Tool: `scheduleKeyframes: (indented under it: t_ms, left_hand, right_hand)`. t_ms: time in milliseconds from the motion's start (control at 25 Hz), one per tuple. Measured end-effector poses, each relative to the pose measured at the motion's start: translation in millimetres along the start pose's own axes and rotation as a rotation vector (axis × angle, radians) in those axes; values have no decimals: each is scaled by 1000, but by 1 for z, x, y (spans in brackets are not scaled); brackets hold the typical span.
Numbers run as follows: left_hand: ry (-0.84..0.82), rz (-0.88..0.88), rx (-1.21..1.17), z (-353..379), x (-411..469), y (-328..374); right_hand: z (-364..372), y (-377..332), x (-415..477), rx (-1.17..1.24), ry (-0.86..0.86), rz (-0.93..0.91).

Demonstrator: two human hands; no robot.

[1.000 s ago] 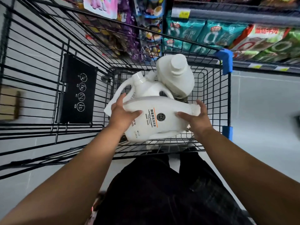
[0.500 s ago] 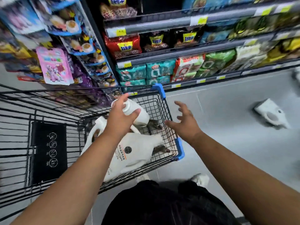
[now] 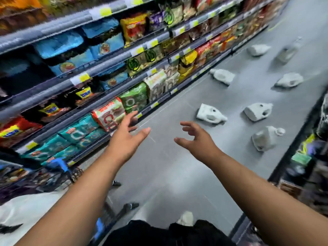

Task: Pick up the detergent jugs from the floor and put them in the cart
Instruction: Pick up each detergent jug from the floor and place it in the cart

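Jugs [image 3: 258,111] lying on their sides all over the grey floor [image 3: 168,166], at least six white ones, none being held. Nearest jug [image 3: 211,113] resting just ahead of the hands, near the foot of the shelves [image 3: 106,68]; another jug [image 3: 266,137] lying close to the rack [image 3: 310,157] on the right; the others spreading further down the aisle, well apart from each other. Both arms stretching forward above the floor: left hand [image 3: 127,137] with fingers straight and spread, right hand [image 3: 197,139] with fingers loosely bent, both gripping nothing and touching nothing. Only a corner of the cart [image 3: 60,163] showing at the lower left, beside the person; a blurred white shape [image 3: 26,215] lying there, perhaps a jug already inside, but not clear enough for telling. Judging from this, being far from the end of the work: most of the picking up remaining, probably beginning with the nearest jug.
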State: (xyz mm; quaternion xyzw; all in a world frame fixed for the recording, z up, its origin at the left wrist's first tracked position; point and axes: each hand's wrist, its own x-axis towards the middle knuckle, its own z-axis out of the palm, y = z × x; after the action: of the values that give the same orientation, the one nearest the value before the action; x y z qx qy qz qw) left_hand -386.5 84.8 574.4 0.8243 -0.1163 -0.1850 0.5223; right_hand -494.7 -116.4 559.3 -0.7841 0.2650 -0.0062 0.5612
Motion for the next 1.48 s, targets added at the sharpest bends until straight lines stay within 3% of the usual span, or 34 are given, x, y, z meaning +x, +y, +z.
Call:
scheduleKeyframes:
  t_ms: [400,840,1200,1480]
  left_hand:
    - [-323,100,73,167,127,98]
    - [-588,15,183,304,404,136]
    - [-697,-20,385,467,582,114]
    - [-681,-99,529,589,695,12]
  right_hand:
    - [-161,45,63,169,315,131]
    - [-261,90,289,345,555,320]
    - [-330,213,454,287,545,514]
    - [-350,359,590,242,499,612]
